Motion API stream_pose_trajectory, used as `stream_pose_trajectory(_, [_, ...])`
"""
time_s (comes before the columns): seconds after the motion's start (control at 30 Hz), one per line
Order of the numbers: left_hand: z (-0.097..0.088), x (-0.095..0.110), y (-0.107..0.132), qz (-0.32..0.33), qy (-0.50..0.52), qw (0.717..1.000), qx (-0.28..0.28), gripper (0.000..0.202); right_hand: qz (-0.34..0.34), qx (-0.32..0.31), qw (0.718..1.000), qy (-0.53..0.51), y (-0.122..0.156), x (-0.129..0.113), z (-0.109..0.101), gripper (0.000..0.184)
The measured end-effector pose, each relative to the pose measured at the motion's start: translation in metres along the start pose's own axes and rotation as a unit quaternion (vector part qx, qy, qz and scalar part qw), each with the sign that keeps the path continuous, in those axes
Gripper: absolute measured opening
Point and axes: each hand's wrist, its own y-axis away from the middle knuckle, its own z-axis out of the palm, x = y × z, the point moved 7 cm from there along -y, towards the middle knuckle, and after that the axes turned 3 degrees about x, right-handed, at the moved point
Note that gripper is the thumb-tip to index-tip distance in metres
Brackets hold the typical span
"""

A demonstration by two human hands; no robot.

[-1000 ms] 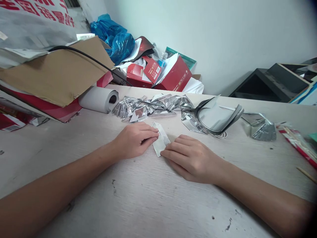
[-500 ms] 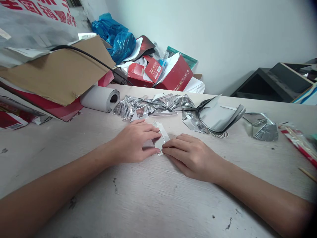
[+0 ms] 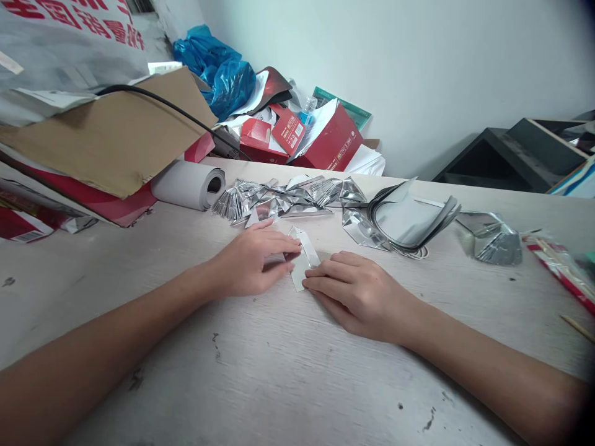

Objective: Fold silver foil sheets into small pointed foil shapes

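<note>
A small folded strip of silver-white paper (image 3: 303,257) lies on the pale wooden table (image 3: 279,371) between my two hands. My left hand (image 3: 251,263) rests on its left side, fingers curled and pressing the fold down. From the right, my right hand (image 3: 357,294) lies palm down, its fingertips pressing the paper's lower right edge. Most of the paper is hidden under the fingers.
Behind the hands lie several folded silver foil pieces (image 3: 283,201), a curled stack of silver sheets (image 3: 409,220) and a crumpled foil piece (image 3: 495,241). A white paper roll (image 3: 188,184), cardboard (image 3: 116,133), red boxes (image 3: 320,139) and a blue bag (image 3: 218,65) crowd the back left.
My left thumb has drawn back from the paper's near edge, uncovering more of the strip. My right hand stays pressed on the paper.
</note>
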Motion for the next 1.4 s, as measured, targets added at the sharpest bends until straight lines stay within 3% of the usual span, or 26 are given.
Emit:
stream_pose_trajectory(0.17, [0.000,-0.002,-0.002,0.004,-0.003,1.000,0.000,0.026,-0.004,0.004,1.000,-0.005,0.002,0.001,0.002,0.020])
stream_pose_trajectory(0.3, [0.000,0.000,0.000,-0.004,-0.004,0.999,-0.037,0.039,-0.023,-0.004,1.000,0.020,0.002,-0.001,0.000,0.021])
stream_pose_trajectory(0.53, [0.001,0.006,0.003,0.013,-0.023,0.998,-0.050,0.061,-0.065,-0.030,0.992,0.102,0.001,-0.011,-0.003,0.019])
stream_pose_trajectory(0.67, [-0.001,0.011,0.003,0.032,-0.026,0.998,-0.050,0.051,-0.061,-0.038,0.992,0.108,0.002,-0.010,0.003,0.014])
stream_pose_trajectory(0.93, [0.005,0.021,0.007,0.084,-0.082,0.993,-0.006,0.024,0.027,0.006,1.000,-0.013,0.002,0.001,0.002,0.012])
stream_pose_trajectory(1.03, [0.007,0.021,0.008,0.111,-0.093,0.989,0.011,0.023,0.055,0.010,0.996,-0.066,0.000,0.005,0.001,0.014])
stream_pose_trajectory(1.23, [0.007,0.015,0.008,0.110,-0.092,0.990,-0.012,0.025,0.241,0.006,0.943,-0.230,0.001,0.034,0.004,0.022])
stream_pose_trajectory(1.4, [0.009,0.012,0.008,0.094,-0.072,0.993,-0.023,0.026,0.271,-0.010,0.929,-0.251,0.001,0.040,0.008,0.016])
